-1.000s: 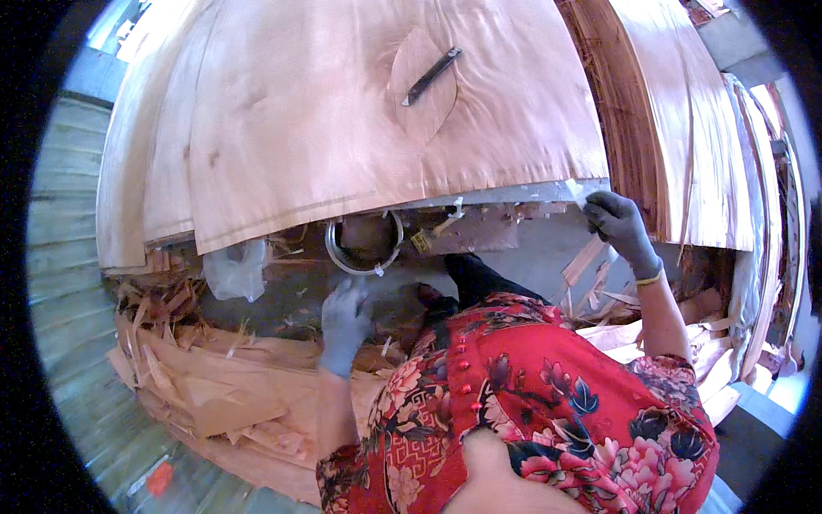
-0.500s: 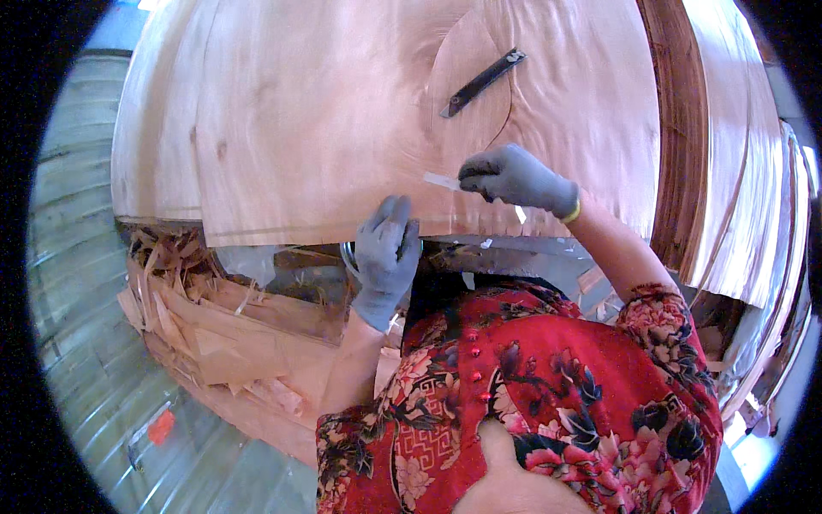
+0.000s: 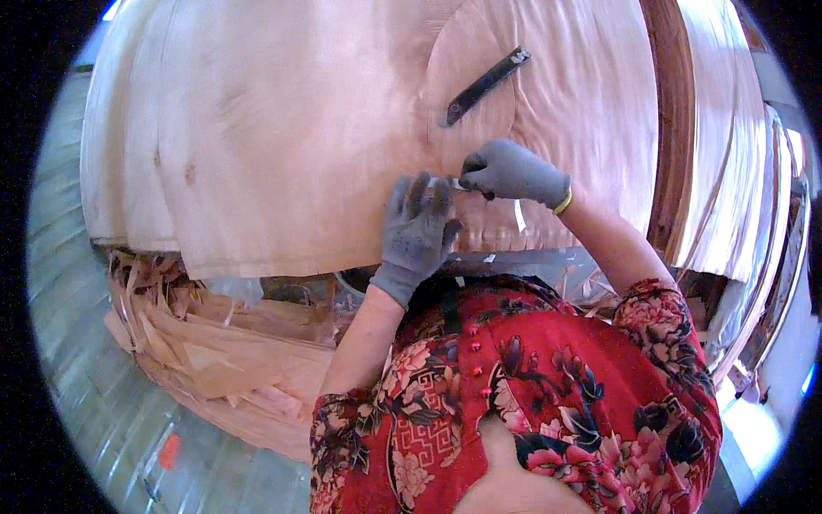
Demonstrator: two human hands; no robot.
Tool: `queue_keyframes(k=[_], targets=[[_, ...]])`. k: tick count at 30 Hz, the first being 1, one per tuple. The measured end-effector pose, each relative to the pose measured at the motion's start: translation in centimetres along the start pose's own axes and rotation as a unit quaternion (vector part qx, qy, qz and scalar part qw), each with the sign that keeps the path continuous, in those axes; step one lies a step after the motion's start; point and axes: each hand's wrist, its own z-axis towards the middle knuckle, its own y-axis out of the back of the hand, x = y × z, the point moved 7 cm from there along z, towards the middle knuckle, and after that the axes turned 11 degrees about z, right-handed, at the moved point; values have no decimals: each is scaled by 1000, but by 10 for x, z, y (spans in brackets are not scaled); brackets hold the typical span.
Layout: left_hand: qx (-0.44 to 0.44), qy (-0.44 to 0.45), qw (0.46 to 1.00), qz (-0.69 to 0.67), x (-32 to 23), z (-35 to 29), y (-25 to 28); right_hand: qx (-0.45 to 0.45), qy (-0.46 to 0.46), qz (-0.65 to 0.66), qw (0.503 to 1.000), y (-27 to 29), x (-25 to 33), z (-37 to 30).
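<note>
A broad sheet of pale wood veneer (image 3: 282, 146) lies in front of me, its near edge ragged. My left hand (image 3: 417, 231), in a grey glove, rests on the sheet near that edge with its fingers stretched out. The fingertips are beside a short white strip of tape (image 3: 458, 184). My right hand (image 3: 515, 176), gloved too, is closed in a pinch on the other end of this strip, just over the wood. Another white strip (image 3: 520, 216) hangs below the right palm. Beyond the hands, a flat dark bar-shaped tool (image 3: 485, 87) lies slantwise on the veneer.
Torn veneer scraps (image 3: 214, 343) are heaped below the sheet's near edge on the left. Stacked veneer layers (image 3: 719, 146) rise at the right. A ridged greenish floor (image 3: 94, 385) with an orange-red patch (image 3: 169, 451) runs along the left.
My left hand has moved right and up onto the sheet, its fingers now at the tape strip. The right hand stays nearly in place. The view has shifted slightly.
</note>
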Motion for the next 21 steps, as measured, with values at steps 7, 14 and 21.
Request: queue_keyframes(k=[7,14,21], targets=[[26,6,1000,-7,7,-4,-9,-30,-70,-13,997,14,-1,-38],[12,7,1000,-18,9,12,-3,-74,-123,11,990,27,-31,-55],[-113,6,993,23,16,75,-6,-55,-96,15,994,24,-39,-47]])
